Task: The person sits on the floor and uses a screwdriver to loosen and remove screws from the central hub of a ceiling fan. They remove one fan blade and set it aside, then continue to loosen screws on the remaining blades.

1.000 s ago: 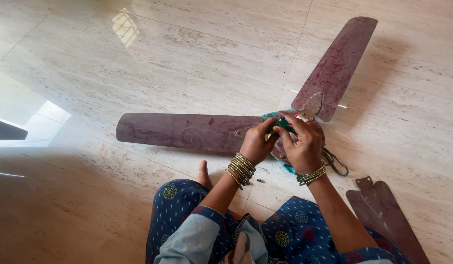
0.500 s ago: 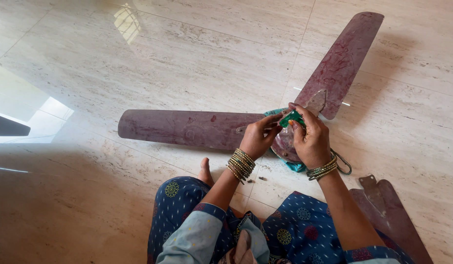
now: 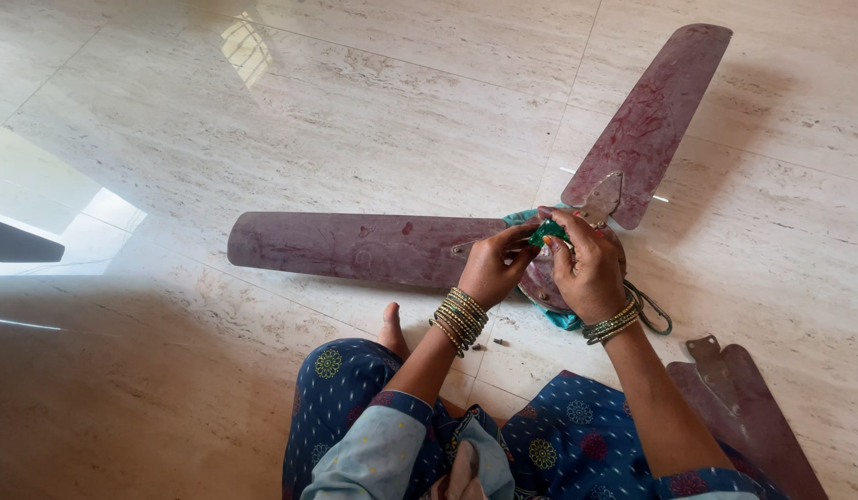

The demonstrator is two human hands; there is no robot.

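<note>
While both hands meet over the hub of the ceiling fan (image 3: 549, 273) lying on the marble floor (image 3: 262, 120), the left hand (image 3: 492, 267) and the right hand (image 3: 588, 267) each pinch a small green object (image 3: 545, 231) between thumb and fingertips, close above the hub and just below the bracket of the upper blade (image 3: 649, 120); whether it is a cap, a tool grip or a scrap of cloth is not clear at this size. A second earlier the right hand lay flatter and lower across the hub with the green thing mostly covered; half a second ago it had lifted and the green piece stood out plainly between the fingertips, and now the hands have closed in slightly again, the right fingers curled more over it. That reads, as a judgement, as small turning or working of the piece rather than any shift of the fan, since the long left blade (image 3: 355, 248) and upper blade lie as they did, the slight drift in their places being the camera's own. A teal cloth (image 3: 558, 319) under the hub, a dark cord loop (image 3: 653, 315) to its right, a small screw (image 3: 496, 342) on the floor near the left wrist's bangles (image 3: 458, 319), and two loose blades (image 3: 744, 417) at lower right are all unmoved.
</note>
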